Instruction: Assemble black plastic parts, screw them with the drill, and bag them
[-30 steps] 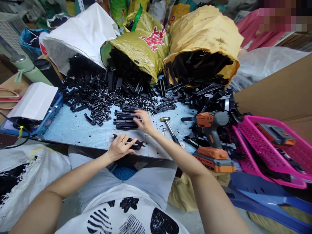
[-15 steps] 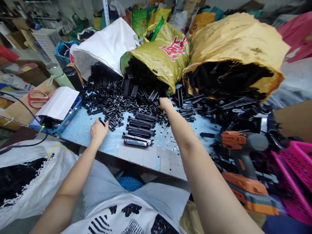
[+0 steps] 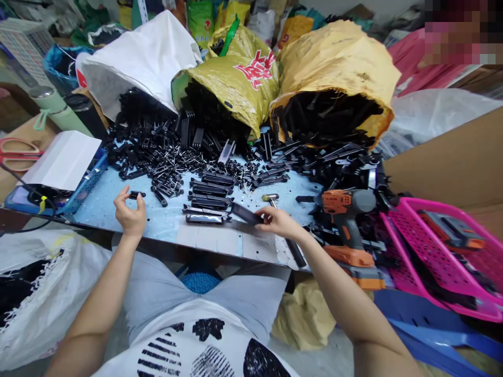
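Observation:
My left hand [image 3: 131, 213] pinches a small black link-shaped part [image 3: 137, 195] above the left side of the blue table. In my right hand [image 3: 273, 220] is a longer flat black plastic piece [image 3: 245, 213], gripped at its right end and slightly blurred. Between the hands lies a row of black assembled strips [image 3: 210, 201], the nearest one with a shiny face. Behind them spreads a heap of small black parts [image 3: 157, 152] mixed with thin silvery pins [image 3: 204, 161]. A hammer [image 3: 293, 248] rests just right of my right hand.
A white sack [image 3: 145, 57], an olive sack [image 3: 236, 68] and a yellow sack [image 3: 338, 68] spill black parts along the back. An orange cordless drill [image 3: 348, 230] lies at right beside pink baskets [image 3: 444, 220]. A blue basket [image 3: 78, 196] and red scissors [image 3: 19, 154] are at left.
My right hand has come back from the heap toward the table's front, carrying the long black piece. My left hand has moved left with its small part. The view has shifted, uncovering the hammer.

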